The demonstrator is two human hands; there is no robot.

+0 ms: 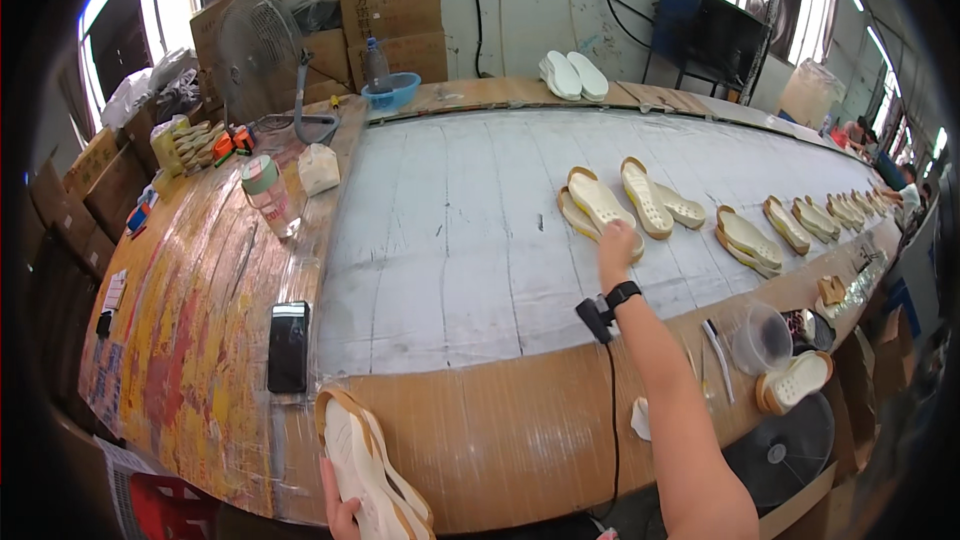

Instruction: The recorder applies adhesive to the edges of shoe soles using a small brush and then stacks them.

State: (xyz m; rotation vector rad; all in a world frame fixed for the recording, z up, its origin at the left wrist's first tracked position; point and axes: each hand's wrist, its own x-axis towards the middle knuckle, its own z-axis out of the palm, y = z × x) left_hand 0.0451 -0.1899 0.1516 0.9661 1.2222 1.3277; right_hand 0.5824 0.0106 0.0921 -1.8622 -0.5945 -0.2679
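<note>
At the near edge, my left hand (342,508) is closed on a pair of cream shoe soles with tan rims (362,460), which lie against each other over the brown board. Its fingers show along their left side; the rest is partly hidden. My right arm reaches far out over the pale belt, a black strap and small device (597,317) on its wrist. The right hand (617,245) closes on the near end of a cream shoe sole (600,202) that overlaps another. Beside that pair, two more soles (648,198) lie partly stacked.
More soles (750,240) line the belt (450,240) toward the right. A phone (288,348), a bottle (268,198) and a fan (262,60) occupy the left table. At the right edge sit a clear tub (762,338) and another sole pair (797,380). A cable (615,420) hangs below my wrist.
</note>
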